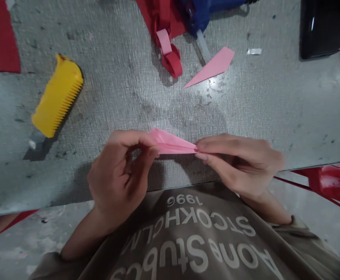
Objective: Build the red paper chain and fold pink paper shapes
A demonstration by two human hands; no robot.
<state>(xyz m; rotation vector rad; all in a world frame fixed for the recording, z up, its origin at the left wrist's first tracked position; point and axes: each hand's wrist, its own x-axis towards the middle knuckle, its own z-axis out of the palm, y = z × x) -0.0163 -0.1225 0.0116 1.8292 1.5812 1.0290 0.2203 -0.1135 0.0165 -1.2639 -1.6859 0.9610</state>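
Note:
Between my hands, just above the table's near edge, is a folded pink paper piece (174,143), wide on the left and tapering to a point on the right. My left hand (123,167) pinches its broad end between thumb and forefinger. The narrow tip sits in a pinch of my right hand (236,159). A crease runs along the paper's length. Farther off on the table, a second pink folded paper piece (212,67) of similar tapered shape lies flat, apart from both hands.
A yellow comb-edged tool (57,97) lies at left. Behind are red and pink paper loops (171,58), a blue glue gun (200,15) with a pale stick, and a black phone-like object (324,29). Red paper (0,37) lies far left. The grey table (114,97) ends near my shirt.

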